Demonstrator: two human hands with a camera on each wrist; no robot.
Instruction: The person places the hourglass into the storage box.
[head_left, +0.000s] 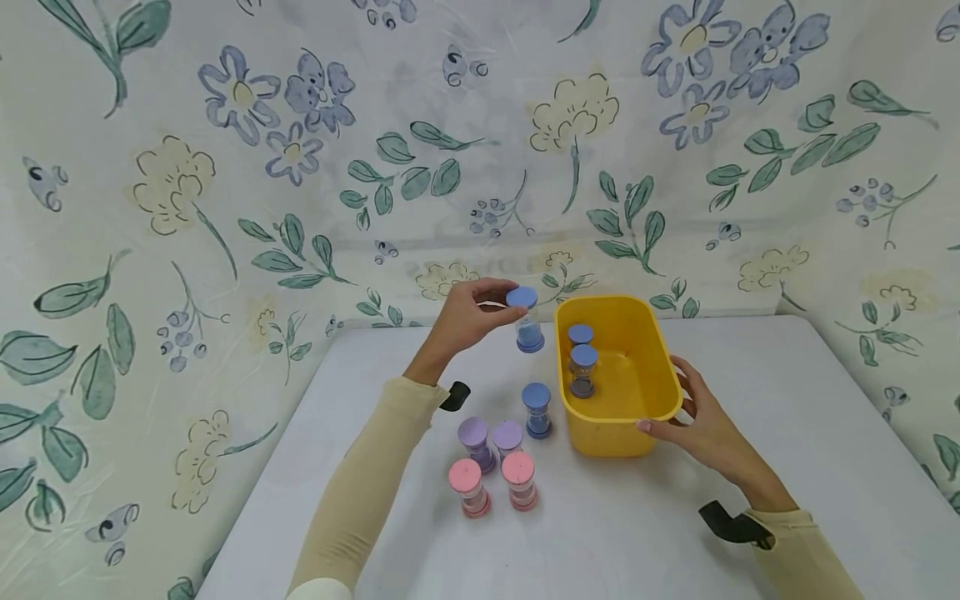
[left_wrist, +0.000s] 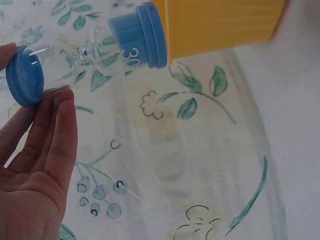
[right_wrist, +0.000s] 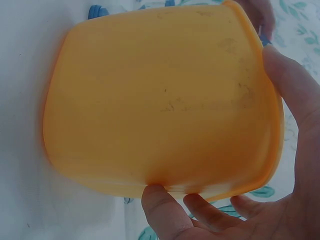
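Observation:
My left hand [head_left: 471, 315] pinches a blue-capped hourglass [head_left: 529, 320] near its top cap, holding it upright above the table just left of the yellow bin. In the left wrist view this hourglass [left_wrist: 100, 55] shows clear glass, blue sand and the number 30 on its lower end. My right hand [head_left: 708, 421] grips the yellow bin [head_left: 622, 439] at its near right corner, thumb on the front rim and fingers along the right wall. Inside the bin, two blue hourglasses [head_left: 583, 371] stand against the left wall. Another blue hourglass [head_left: 537, 410] stands on the table left of the bin.
Two purple hourglasses [head_left: 477, 443] and two pink hourglasses [head_left: 520, 481] stand grouped on the white table [head_left: 600, 533], in front and left of the bin. A flower-printed cloth [head_left: 495, 125] hangs behind the table and along its sides.

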